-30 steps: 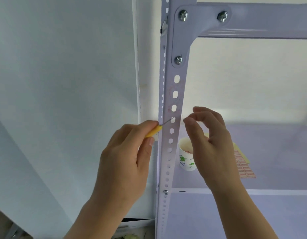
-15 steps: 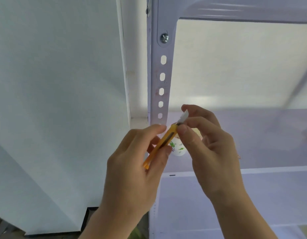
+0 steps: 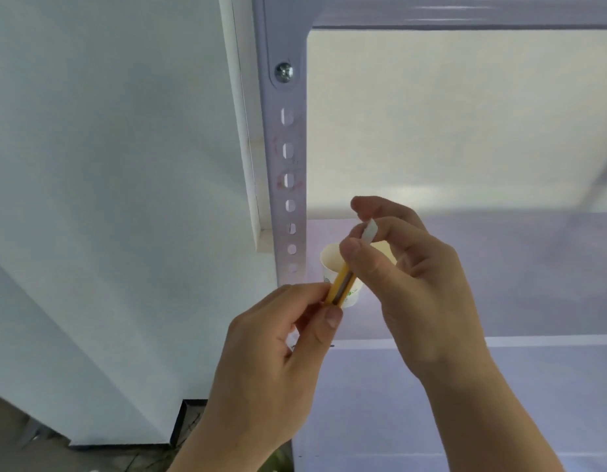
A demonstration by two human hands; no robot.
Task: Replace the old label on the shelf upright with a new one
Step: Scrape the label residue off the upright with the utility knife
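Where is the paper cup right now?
Head view, centre: the paper cup stands on the shelf board just right of the shelf upright, partly hidden behind the yellow knife.

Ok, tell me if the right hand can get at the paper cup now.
Probably yes: the paper cup stands just behind the right hand with nothing between, but its fingers are pinching the yellow knife, which the left hand also holds, so it must let go first.

At my nine o'clock stands a plain white wall, edged by a white trim strip. Toward one o'clock, a cream wall glows softly above a lilac shelf board. Grey floor shows at seven.
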